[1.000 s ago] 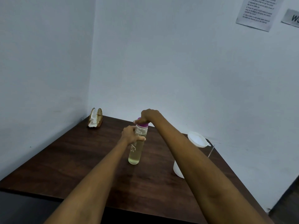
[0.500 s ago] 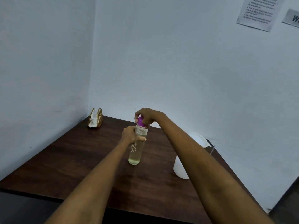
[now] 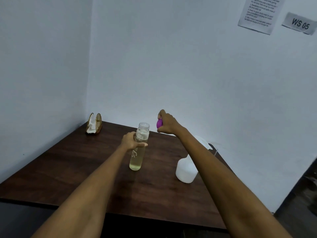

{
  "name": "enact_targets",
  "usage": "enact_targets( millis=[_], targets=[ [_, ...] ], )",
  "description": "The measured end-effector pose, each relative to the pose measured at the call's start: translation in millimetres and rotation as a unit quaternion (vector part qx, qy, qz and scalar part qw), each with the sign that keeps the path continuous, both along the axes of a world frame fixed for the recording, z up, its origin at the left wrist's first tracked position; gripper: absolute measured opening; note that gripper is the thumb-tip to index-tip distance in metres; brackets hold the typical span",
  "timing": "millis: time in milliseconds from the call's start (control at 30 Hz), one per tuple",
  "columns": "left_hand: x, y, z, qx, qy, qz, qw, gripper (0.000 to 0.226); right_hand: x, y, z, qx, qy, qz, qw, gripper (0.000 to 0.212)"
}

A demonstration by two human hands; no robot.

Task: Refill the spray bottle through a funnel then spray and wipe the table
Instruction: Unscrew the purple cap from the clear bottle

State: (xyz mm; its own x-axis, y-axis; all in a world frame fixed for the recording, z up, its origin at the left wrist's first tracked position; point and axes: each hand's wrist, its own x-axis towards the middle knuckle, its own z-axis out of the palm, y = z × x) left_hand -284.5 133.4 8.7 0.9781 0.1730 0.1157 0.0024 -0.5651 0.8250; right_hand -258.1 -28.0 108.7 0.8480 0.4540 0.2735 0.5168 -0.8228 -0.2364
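Bottle (image 3: 138,148) stood on the table (image 3: 72,162), gripped by the left hand (image 3: 131,141). Its purple cap (image 3: 159,124) had just come off, pinched in the right hand (image 3: 167,123). Pouring could start.

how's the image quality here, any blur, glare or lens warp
Head view: dim, flat light with a bluish cast; wide-angle warp tilts the wall sign; clear bottle and right hand look slightly soft; no strong glare on the table; notice text is too blurred to read.
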Motion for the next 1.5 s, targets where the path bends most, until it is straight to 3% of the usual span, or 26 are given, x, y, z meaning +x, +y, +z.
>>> enact_targets(
  millis=[133,267,400,500,600,667,800,867,1000,1100,1267,1500],
  targets=[
    [-16,2,-10,0.013,0.036,0.018,0.999,0.042,-14,-25,-17,-0.066,0.12,-0.071,0.988,0.063],
    [-35,14,-27,0.068,0.089,0.055,0.992,0.055,-34,-23,-53,-0.125,0.206,-0.081,0.967,0.044],
    [-58,29,-46,0.124,0.166,0.058,0.977,0.044,-53,10,-89,-0.147,0.324,-0.041,0.934,0.041],
    [-73,38,-61,0.159,0.201,0.076,0.964,0.041,-61,45,-105,-0.149,0.338,0.0,0.929,0.035],
    [-80,53,-66,0.178,0.202,0.09,0.959,0.035,-62,77,-117,-0.132,0.347,0.016,0.928,0.012],
    [-80,66,-66,0.172,0.205,0.098,0.959,0.034,-63,95,-125,-0.123,0.322,0.026,0.938,0.014],
    [-81,95,-70,0.163,0.208,0.123,0.957,0.032,-57,119,-146,-0.132,0.212,0.04,0.967,0.051],
    [-80,107,-72,0.163,0.206,0.137,0.955,0.03,-51,129,-155,-0.149,0.173,0.037,0.973,0.059],
    [-79,117,-75,0.179,0.207,0.163,0.948,0.031,-48,140,-170,-0.064,0.157,0.033,0.985,0.069],
    [-74,112,-74,0.206,0.208,0.185,0.938,0.032,-52,138,-181,-0.011,0.137,0.042,0.99,0.071],
    [-67,96,-71,0.222,0.23,0.186,0.929,0.034,-51,107,-179,0.086,0.06,0.012,0.994,0.043],
    [-65,63,-66,0.193,0.197,0.207,0.939,0.047,-42,39,-172,0.105,-0.038,-0.115,0.987,0.057]
  ],
)
